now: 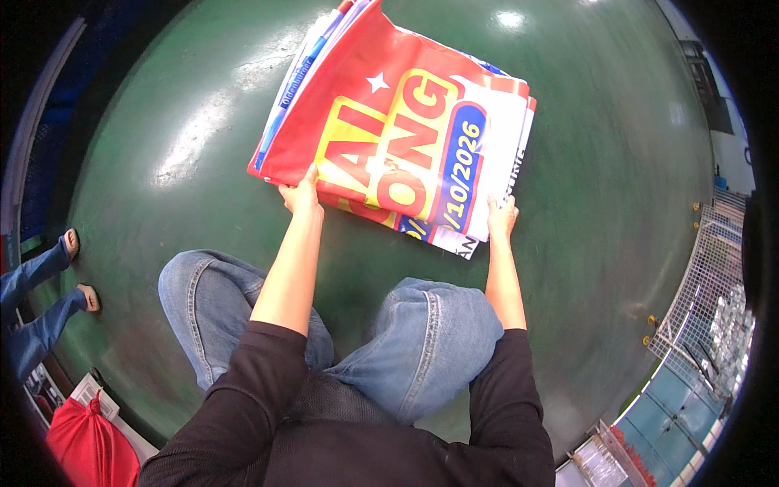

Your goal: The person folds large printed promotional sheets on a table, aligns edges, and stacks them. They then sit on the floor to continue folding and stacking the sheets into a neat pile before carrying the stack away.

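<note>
A folded printed banner point(349, 89), mostly red with yellow, blue and white areas, lies in several layers just above or on the floor in front of my knees; I cannot tell whether it is lifted. My left hand point(302, 195) grips its near left edge, thumb on top and fingers underneath. At the near right corner my right hand point(501, 217) pinches the white edge, its fingers partly hidden. Blue and white layers show along the banner's left side, and lower layers stick out beneath the near edge.
I sit on a glossy green floor point(568, 268) with bent knees in blue jeans. Another person's legs point(49, 284) stand at the far left. A red bag point(91, 442) lies lower left. A wire mesh cart point(702, 268) on yellow wheels stands at the right.
</note>
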Demonstrator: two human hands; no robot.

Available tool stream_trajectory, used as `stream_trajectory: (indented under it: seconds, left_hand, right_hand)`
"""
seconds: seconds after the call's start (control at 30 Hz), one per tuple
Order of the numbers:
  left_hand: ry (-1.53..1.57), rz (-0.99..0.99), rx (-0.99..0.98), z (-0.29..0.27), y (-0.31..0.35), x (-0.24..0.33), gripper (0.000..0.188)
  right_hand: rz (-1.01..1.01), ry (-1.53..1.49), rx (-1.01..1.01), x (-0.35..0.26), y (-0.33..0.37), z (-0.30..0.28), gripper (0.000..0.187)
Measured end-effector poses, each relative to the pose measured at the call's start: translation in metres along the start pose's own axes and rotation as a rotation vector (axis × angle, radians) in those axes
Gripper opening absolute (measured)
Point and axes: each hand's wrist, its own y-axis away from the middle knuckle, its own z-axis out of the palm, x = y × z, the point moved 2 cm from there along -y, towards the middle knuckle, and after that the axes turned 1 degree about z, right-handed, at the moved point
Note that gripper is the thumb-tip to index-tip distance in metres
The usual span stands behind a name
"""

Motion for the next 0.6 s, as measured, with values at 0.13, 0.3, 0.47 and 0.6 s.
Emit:
stream_trajectory:
  seconds: [0.13,0.3,0.47,0.6]
  left_hand:
    - [-0.108,-0.099,0.315,0.008,-0.002,-0.009,0.07]
    - [0.188,-0.392,-0.052,-0.004,-0.04,-0.02,0.052]
    - [0.064,-0.218,-0.298,-0.017,-0.054,-0.004,0.047]
    - [0.01,-0.027,-0.267,-0.021,-0.034,0.012,0.058]
  right_hand:
    - [0.129,-0.036,-0.076,-0.003,0.002,0.004,0.06]
    - [0.156,-0.063,-0.091,-0.004,-0.003,-0.007,0.066]
    - [-0.021,-0.336,-0.199,0.002,0.001,-0.026,0.047]
    - [0.019,-0.16,-0.175,0.009,0.026,-0.022,0.053]
